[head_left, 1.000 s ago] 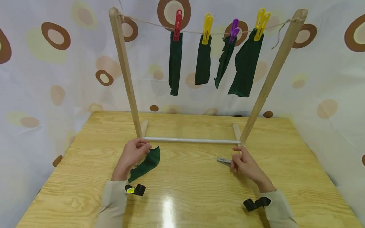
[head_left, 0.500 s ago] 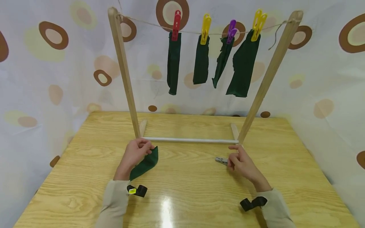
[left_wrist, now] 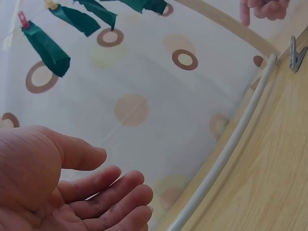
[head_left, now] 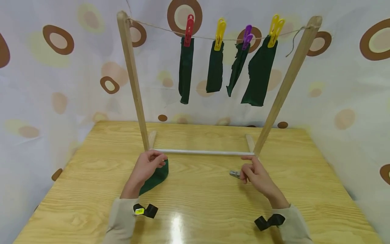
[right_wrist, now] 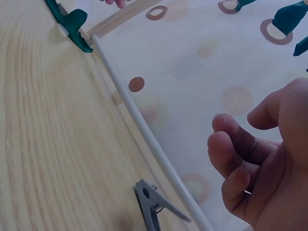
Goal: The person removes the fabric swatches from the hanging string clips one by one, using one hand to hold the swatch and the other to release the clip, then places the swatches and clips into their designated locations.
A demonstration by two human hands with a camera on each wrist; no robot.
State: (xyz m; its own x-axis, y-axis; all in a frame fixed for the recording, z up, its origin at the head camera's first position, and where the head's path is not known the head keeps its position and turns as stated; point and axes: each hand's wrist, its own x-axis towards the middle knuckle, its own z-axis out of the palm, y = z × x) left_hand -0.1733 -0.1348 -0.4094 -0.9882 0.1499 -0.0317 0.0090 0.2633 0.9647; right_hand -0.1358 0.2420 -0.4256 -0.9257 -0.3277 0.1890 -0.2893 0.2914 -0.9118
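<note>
In the head view my left hand (head_left: pixel 148 166) hovers over a dark green cloth piece (head_left: pixel 158 178) lying on the table, partly hiding it. Its fingers are relaxed, and the left wrist view shows nothing between thumb and fingertips (left_wrist: pixel 137 195). My right hand (head_left: pixel 256 174) hangs loosely curled near the stand's right foot, holding nothing, as the right wrist view confirms. Just beside and below it a grey clothespin (right_wrist: pixel 153 204) rests on the tabletop, partly covered by the fingers in the head view.
A wooden stand with a left post (head_left: pixel 133 78), a right post (head_left: pixel 286 88) and a white bottom bar (head_left: pixel 201 152) carries a string. Several green cloth pieces hang there from red (head_left: pixel 189 31), yellow (head_left: pixel 220 34) and purple (head_left: pixel 247 38) clothespins. A patterned backdrop (head_left: pixel 82 98) surrounds the table (head_left: pixel 201 203).
The left hand has drifted slightly right over the green cloth. The right hand has shifted a little left, covering more of the grey clothespin. The head view has also moved slightly.
</note>
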